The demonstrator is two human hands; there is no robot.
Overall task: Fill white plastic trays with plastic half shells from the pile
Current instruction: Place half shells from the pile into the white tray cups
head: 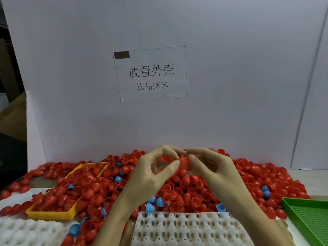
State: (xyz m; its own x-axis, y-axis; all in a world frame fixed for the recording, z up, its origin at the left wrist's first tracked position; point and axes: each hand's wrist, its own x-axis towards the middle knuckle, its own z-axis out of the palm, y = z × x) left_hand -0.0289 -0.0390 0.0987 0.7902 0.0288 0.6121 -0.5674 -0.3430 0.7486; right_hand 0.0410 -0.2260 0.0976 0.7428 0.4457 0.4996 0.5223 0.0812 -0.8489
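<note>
- Fig.: both hands raised over the pile point(177, 189) of red and blue half shells on the bench point(300, 176), backed by a white board w/ a printed sign point(150, 74).
- Left hand point(150, 173) & right hand point(214, 167): each grip is a thumb-and-forefinger pinch on one blurred red shell point(183, 163) held between them, above the pile's centre. Other fingers curl loosely.
- Step in hand, as judged: you're checking or turning the shell before seating it. Whether it's one piece or two nested can't be told; feel for that.
- Do it well: hold by the rim, light pressure only; thin plastic likely flexes. Settle which way the open side faces before lowering.
- Target: white tray point(186, 228) just below yr wrists, pockets showing look unfilled. Start at a near corner, go row by row, approx. one shell per pocket.
- A second white tray point(26, 231) sits lower left.
- Nearby: yellow tray point(51, 214) part-buried in shells at left; green mesh tray point(308, 215) at right.
</note>
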